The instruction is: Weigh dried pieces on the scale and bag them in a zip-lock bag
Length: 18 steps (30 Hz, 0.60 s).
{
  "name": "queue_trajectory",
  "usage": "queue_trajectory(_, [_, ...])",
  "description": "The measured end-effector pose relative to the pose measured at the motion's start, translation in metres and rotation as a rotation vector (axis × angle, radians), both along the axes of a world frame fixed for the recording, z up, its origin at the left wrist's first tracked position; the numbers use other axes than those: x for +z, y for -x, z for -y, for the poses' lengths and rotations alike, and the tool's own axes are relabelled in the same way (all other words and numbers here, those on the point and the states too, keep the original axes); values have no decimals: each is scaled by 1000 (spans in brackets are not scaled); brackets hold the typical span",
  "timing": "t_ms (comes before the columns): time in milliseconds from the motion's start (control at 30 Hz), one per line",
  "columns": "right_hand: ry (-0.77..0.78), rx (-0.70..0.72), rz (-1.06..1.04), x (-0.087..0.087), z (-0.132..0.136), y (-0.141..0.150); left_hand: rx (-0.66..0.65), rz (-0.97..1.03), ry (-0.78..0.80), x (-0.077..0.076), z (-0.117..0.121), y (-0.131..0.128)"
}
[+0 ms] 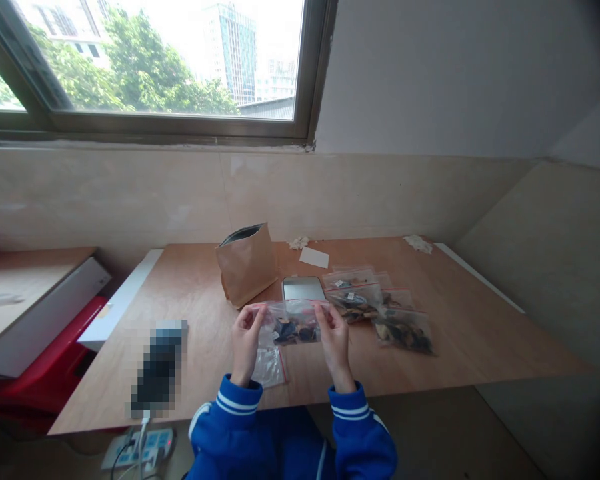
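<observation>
Between my hands a clear zip bag (296,330) with dark, dried-looking pieces in it is stretched by its top corners. My left hand (247,337) pinches the left end of its red-edged seal, and my right hand (334,337) pinches the right end. Just beyond the bag lies a small flat scale (303,289) with a silvery top. Under and below my left hand, a flat clear bag (270,368) with a red seal line rests on the table. To the right sit several similar filled zip bags (403,331), partly overlapping.
An open brown paper pouch (247,267) stands behind my left hand. A white card (314,257) and crumpled white bits (298,243) lie near the wall. A blurred-out dark device (157,370) with a cable is at left, above a power strip (140,448).
</observation>
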State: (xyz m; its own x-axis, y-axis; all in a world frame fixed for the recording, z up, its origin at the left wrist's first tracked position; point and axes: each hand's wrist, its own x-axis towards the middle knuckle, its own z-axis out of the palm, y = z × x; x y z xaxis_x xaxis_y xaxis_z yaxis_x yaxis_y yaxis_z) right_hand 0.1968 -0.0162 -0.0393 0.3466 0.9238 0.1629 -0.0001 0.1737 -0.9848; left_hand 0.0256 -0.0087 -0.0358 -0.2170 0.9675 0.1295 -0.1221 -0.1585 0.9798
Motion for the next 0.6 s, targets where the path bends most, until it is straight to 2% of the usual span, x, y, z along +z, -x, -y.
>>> queue_trajectory(167, [-56,-34,31,1,1,-1,-3,-74,12,1,2,4])
queue_trajectory(400, [-68,-19,74,-5,-1,-1,86,-145,-18,4,6,4])
queue_trajectory(500, [-118,-58,239,3,1,-1,98,-153,-44,5,5,4])
queue_trajectory(567, [-200,-90,433,15,2,2,79,-162,-67,5,3,5])
queue_trajectory(600, [-237,-61,540,22,2,5,63,-164,-82,6,2,6])
